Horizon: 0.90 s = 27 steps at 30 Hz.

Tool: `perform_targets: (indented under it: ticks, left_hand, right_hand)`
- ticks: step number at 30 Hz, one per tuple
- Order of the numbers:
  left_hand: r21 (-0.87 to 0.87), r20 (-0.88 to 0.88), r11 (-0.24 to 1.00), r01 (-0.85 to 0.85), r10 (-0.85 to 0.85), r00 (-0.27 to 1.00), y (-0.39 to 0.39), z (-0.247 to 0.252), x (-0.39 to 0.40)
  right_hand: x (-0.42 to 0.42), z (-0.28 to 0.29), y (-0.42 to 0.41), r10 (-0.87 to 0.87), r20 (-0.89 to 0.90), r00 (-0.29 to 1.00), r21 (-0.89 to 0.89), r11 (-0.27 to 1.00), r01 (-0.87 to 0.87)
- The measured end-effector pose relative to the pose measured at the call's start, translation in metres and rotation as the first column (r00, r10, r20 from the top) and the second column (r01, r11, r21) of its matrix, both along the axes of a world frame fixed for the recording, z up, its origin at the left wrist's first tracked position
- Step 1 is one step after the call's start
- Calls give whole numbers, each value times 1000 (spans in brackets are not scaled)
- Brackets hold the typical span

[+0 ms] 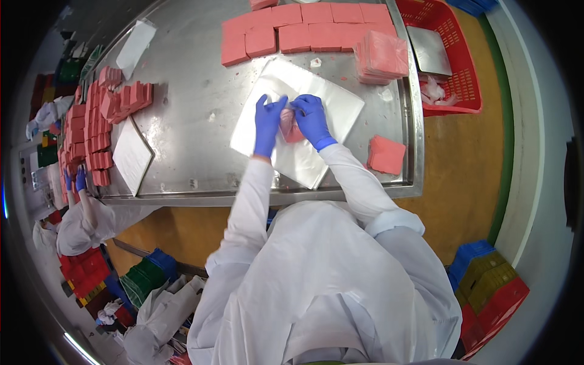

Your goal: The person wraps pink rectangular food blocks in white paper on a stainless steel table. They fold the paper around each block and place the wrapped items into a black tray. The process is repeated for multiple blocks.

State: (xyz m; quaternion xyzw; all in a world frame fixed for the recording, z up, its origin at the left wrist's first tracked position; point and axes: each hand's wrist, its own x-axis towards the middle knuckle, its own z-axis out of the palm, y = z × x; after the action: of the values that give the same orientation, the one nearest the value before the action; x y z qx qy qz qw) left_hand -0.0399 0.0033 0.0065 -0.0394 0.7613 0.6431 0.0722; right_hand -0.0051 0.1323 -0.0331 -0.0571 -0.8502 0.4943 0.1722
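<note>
Both of my hands wear blue gloves over a stack of white plastic sheets (337,100) that lies askew on a steel table. Between them is a pink block of meat-like material (295,133), partly covered by clear film (284,122). My right hand (312,118) bends over the block's right side, its fingertips pinched on the film at the top. On the left, my left hand (269,125) has its thumb against the film's upper edge and its forefinger raised apart; whether it grips film is unclear. Right of the sheets lies a small pile of pink slices (387,154).
Film-wrapped pink stacks (383,54) stand near the right rim, before rows of pink blocks (292,36). A red basket (470,86) holds a metal plate (429,50). Leftward are another white sheet stack (132,157), more pink blocks (98,141) and a co-worker's gloved hands (80,178).
</note>
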Motion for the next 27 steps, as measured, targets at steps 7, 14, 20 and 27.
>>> perform_targets:
  ticks: [7,14,20,27]
  left_hand:
    - [-788,-187,589,180,-506,842,-15,16,19]
    - [-803,-220,553,221,-620,754,-22,22,42]
    - [-239,185,594,768,-749,637,26,58,-18]
    - [413,14,779,472,-524,852,183,71,-59]
  right_hand:
    - [-4,21,-14,-181,37,983,-175,967,185]
    - [34,42,-11,292,-47,955,359,897,-257]
    - [46,86,58,99,101,990,173,978,-116]
    - [16,174,200,-361,-249,899,-733,677,69]
